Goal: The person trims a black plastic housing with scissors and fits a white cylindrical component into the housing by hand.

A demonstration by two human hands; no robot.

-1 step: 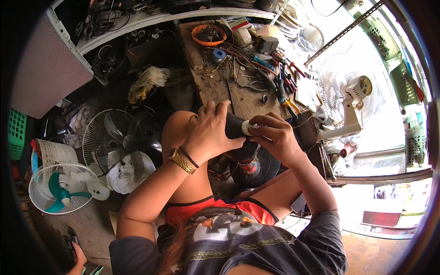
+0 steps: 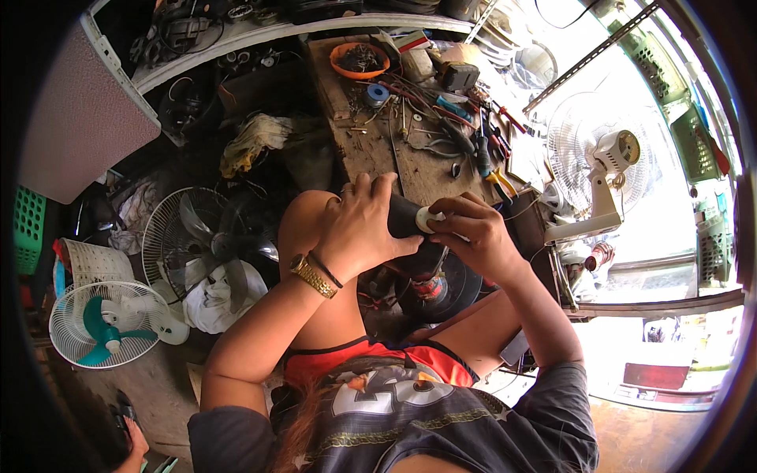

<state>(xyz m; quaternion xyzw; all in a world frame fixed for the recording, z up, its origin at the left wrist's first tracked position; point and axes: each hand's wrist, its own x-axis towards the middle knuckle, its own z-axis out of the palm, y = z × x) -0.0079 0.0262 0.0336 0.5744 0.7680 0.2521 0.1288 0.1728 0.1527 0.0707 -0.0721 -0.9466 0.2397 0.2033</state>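
Note:
Between my knees stands a black fan body with a rounded black housing (image 2: 404,217) at its top. My left hand (image 2: 359,232) is wrapped round the housing's left side, thumb toward me. At the housing's right end is a small round white cap (image 2: 426,220), pinched between the thumb and fingers of my right hand (image 2: 475,236). Below the housing a neck with a red band (image 2: 429,287) rises over a round black base (image 2: 464,293). My fingers hide part of the cap and of the housing's far side.
A wooden workbench (image 2: 367,162) ahead holds pliers (image 2: 501,185), screwdrivers, a blue solder spool (image 2: 377,95) and an orange bowl (image 2: 359,61) of small parts. A white fan (image 2: 611,158) stands right. Fans with grilles (image 2: 106,325) and white cloth (image 2: 225,299) lie left. Another person's foot (image 2: 136,441) shows lower left.

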